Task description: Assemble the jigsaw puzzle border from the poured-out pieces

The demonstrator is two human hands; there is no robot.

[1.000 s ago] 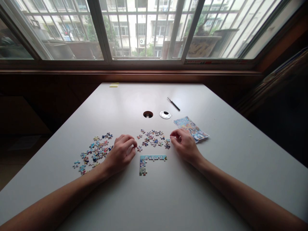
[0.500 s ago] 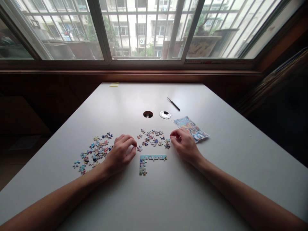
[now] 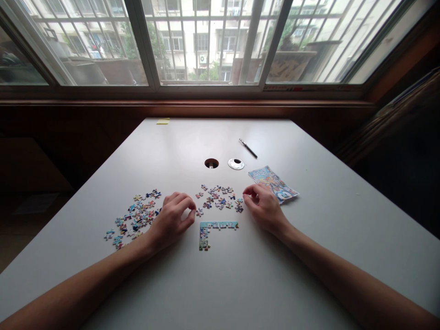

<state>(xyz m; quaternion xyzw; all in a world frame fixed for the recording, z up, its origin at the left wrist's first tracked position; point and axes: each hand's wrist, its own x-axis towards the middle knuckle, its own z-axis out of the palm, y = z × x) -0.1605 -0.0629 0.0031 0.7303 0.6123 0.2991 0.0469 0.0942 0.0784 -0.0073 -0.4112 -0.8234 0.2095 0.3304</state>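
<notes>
My left hand [image 3: 174, 214] rests on the table with its fingers curled and thumb and forefinger closed together. Whatever may be between them is too small to make out. Its fingertips lie right beside a loose puzzle piece [image 3: 199, 212]. My right hand [image 3: 264, 205] is also curled closed, its fingertips by a dark puzzle piece [image 3: 239, 207]; any held item is hidden. Between the hands lie several loose jigsaw pieces [image 3: 216, 198]. Nearer to me is a joined L-shaped puzzle edge [image 3: 219, 225], with a blue top strip and a left side.
A larger pile of puzzle pieces [image 3: 137, 217] lies left, partly behind my left forearm. A colourful picture sheet [image 3: 273, 181] is beyond my right hand. Farther back are a pen [image 3: 248, 148], a round metal cover [image 3: 236, 164], a table hole [image 3: 211, 163] and yellow tape [image 3: 162, 121].
</notes>
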